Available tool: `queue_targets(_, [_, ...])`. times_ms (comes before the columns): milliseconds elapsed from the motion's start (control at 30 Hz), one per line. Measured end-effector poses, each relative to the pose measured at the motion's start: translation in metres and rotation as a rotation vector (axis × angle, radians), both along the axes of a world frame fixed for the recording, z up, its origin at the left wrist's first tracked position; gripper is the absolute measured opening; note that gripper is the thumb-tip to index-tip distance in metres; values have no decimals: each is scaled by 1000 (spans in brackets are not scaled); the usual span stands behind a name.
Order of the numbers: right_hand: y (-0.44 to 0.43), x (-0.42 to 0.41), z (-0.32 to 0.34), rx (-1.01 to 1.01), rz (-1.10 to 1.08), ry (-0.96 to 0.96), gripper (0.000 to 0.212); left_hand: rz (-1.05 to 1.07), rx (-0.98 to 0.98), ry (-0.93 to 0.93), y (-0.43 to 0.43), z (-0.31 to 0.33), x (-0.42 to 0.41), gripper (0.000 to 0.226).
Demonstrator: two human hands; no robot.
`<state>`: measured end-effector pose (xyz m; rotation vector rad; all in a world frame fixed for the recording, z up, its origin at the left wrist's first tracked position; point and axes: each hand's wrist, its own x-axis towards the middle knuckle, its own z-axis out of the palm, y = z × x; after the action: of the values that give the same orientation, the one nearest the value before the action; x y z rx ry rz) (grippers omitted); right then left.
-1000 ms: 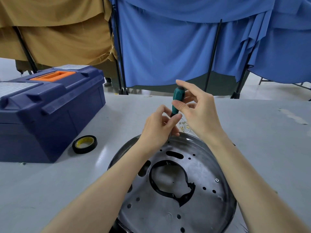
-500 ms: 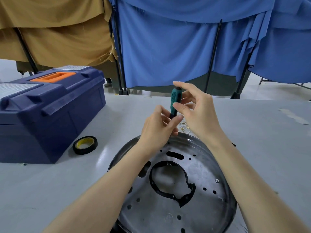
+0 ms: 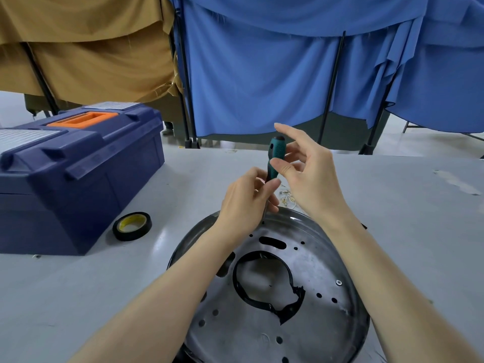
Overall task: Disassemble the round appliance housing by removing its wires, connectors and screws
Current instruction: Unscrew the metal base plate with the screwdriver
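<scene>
The round appliance housing [image 3: 322, 260] lies on the grey table [image 3: 406, 231] directly before the person, a shallow dish of scuffed, dull-shining sheet metal pierced by small round holes and a few oblong slots. A jagged black plastic ring [image 3: 292, 309] lines its large central opening, and one bright screw [image 3: 339, 283] sits near the right rim. Over the far edge a screwdriver [image 3: 275, 153] with a dimpled green handle and black cap stands nearly upright, its thin shaft running down to the metal. The left hand [image 3: 246, 203] has its fingers curled round the base of the handle and the shaft, hiding most of the shaft. The right hand [image 3: 309, 179] pinches the handle between thumb and middle fingers, the index finger lifted straight above the cap. Just beyond the rim lies a small heap of brass-coloured connectors [image 3: 286, 197], partly behind the hands. To the left sit a roll of black tape [image 3: 132, 226] with a yellow core and a navy plastic toolbox [image 3: 78, 174] with an orange handle. Blue cloth [image 3: 262, 74] and tan cloth [image 3: 91, 48] hang behind.
</scene>
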<state>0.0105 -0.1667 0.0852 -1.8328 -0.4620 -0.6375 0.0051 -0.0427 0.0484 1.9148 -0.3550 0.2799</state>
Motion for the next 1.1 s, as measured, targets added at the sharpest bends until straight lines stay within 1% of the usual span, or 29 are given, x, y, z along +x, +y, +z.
queue_targets(67, [0, -1, 0, -15, 12, 2, 52, -11, 13, 6, 0, -1, 0, 27])
queue_targets(100, [1, -1, 0, -19, 24, 1, 48, -11, 14, 7, 1, 0, 0, 29])
queue_targets(167, [2, -3, 0, -5, 41, 8, 38, -5, 33, 4, 2, 1, 0, 25])
queue_targets(233, [3, -4, 0, 4, 20, 7, 35, 9, 50, -9, 1, 0, -1, 17])
queue_targets(333, [3, -4, 0, -47, -58, -34, 40, 6, 100, -19, -1, 1, -2, 25])
queue_targets(400, [3, -3, 0, -49, -70, -36, 49, -32, 79, 2, -1, 1, -3, 24])
queue_targets(467, [1, -2, 1, -17, -50, 1, 57, -45, 59, 8, 0, 2, -3, 28])
queue_targets(533, [0, -3, 1, -2, -14, 22, 51, -32, 52, 8, 1, 1, -2, 26])
queue_targets(667, [2, -4, 1, -10, -2, 29, 38, 2, 2, 6, 1, 1, -2, 13])
queue_targets(733, [3, -4, 1, -16, -43, 19, 40, 1, -30, 3, 0, 2, -2, 18])
queue_targets(800, [3, -3, 1, -13, -60, 1, 49, -30, -59, 22, -1, 3, -3, 16])
queue_targets(867, [3, -3, 2, 0, -51, -7, 57, -51, -47, 35, 0, 3, -3, 21])
queue_targets(900, [3, -3, 2, 9, -43, -6, 57, -46, -30, 31, 0, 3, -3, 22])
queue_targets(1033, [3, -4, 1, 14, 17, -1, 34, 9, 18, 27, 0, 3, -2, 14])
queue_targets(1100, [4, -5, 2, 10, 31, 9, 32, 21, 1, 31, 0, 3, -2, 15])
